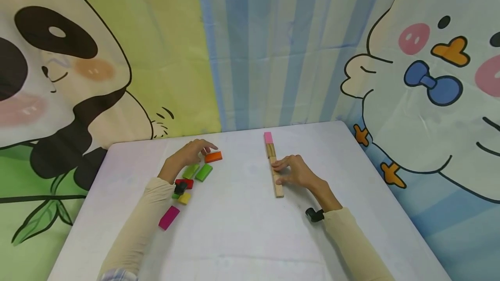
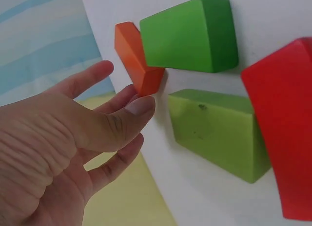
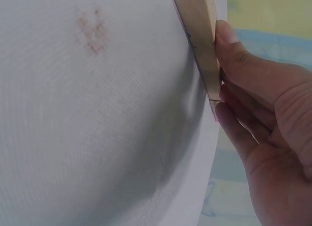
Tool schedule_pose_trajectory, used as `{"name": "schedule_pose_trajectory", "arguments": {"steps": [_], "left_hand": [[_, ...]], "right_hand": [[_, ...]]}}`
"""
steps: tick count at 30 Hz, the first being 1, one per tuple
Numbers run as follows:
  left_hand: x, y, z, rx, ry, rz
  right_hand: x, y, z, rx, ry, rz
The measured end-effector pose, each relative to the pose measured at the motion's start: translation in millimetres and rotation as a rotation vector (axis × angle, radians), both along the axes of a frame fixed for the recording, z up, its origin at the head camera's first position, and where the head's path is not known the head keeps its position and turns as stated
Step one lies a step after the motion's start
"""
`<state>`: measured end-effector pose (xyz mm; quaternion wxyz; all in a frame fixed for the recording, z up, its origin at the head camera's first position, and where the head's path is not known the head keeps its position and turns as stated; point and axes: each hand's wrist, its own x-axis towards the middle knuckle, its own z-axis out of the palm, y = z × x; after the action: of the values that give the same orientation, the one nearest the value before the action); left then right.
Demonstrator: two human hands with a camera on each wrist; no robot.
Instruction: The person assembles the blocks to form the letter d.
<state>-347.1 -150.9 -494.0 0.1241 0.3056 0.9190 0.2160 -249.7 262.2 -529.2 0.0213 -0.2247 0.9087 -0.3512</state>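
Over the worktop (image 1: 234, 237), left hand (image 1: 190, 152): relaxed, beside orange block (image 1: 213, 157) (contact unclear)
Right hand (image 1: 295, 171): unclenched, touching wooden block (image 3: 201, 36)

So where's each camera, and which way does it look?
Head: worn on the head, looking forward and down at the table; left hand, right hand and sleeves show.
Left wrist: worn there, facing the orange block; the left hand shows.
Right wrist: worn there, facing the wooden blocks; right hand shows.
Head and left wrist both show the orange block.
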Motion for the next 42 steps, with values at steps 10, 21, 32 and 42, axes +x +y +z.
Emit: {"name": "schedule_pose_trajectory", "arguments": {"steps": [10,21,32,42], "left_hand": [[-4.1,1.9,-9.8,0.017,-0.035,0.029],[-7.4,4.6,-13.2,0.023,-0.009,0.039],[-11.3,11.1,-14.4,0.021,-0.007,0.035],[-10.6,20.8,-7.9,0.035,-0.076,0.044]], "right_hand": [[-0.6,-2,-2.2,0.006,-0.001,-0.003],[-0.9,-1,-0.7,0.017,-0.009,-0.012],[-1.9,0,-0.2,0.021,-0.005,-0.017],[-1.1,-1,-1.0,0.023,-0.004,-0.017]]}}
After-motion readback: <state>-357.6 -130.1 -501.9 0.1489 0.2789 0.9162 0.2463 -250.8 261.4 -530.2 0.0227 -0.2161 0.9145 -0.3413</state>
